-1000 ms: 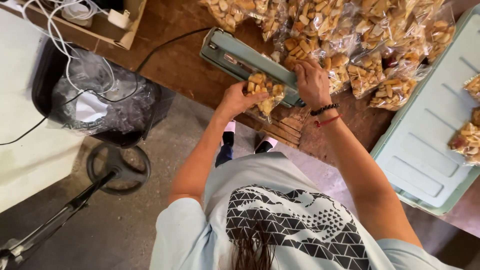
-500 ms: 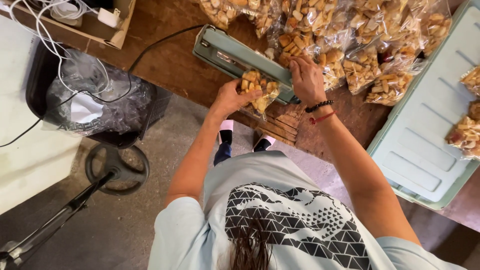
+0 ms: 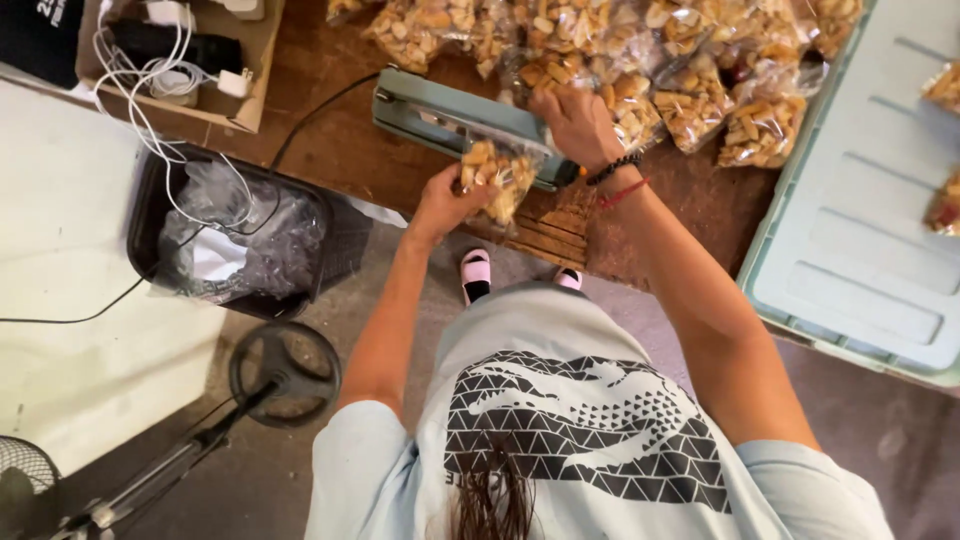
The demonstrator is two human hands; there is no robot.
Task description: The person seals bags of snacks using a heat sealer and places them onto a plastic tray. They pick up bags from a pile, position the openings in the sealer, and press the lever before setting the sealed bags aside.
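Note:
A green heat sealer (image 3: pixel 430 112) lies on the brown wooden table (image 3: pixel 340 150). My left hand (image 3: pixel 440 200) holds a clear bag of tan snack pieces (image 3: pixel 497 175) by its lower end, with the bag's mouth under the sealer's bar. My right hand (image 3: pixel 572 122) rests flat on the sealer's arm at its near end, pressing on it. A dark bead bracelet and a red string circle my right wrist (image 3: pixel 618 180).
Many filled snack bags (image 3: pixel 690 60) are heaped behind the sealer. A pale green crate lid (image 3: pixel 860 250) holding more bags sits at right. A black bin lined with plastic (image 3: pixel 235 235), a cardboard box with chargers (image 3: pixel 180 60) and a fan stand base (image 3: pixel 285 372) are at left.
The view has shifted a little. Both hands stay at the sealer; my left hand still holds the bag and my right hand stays on the arm.

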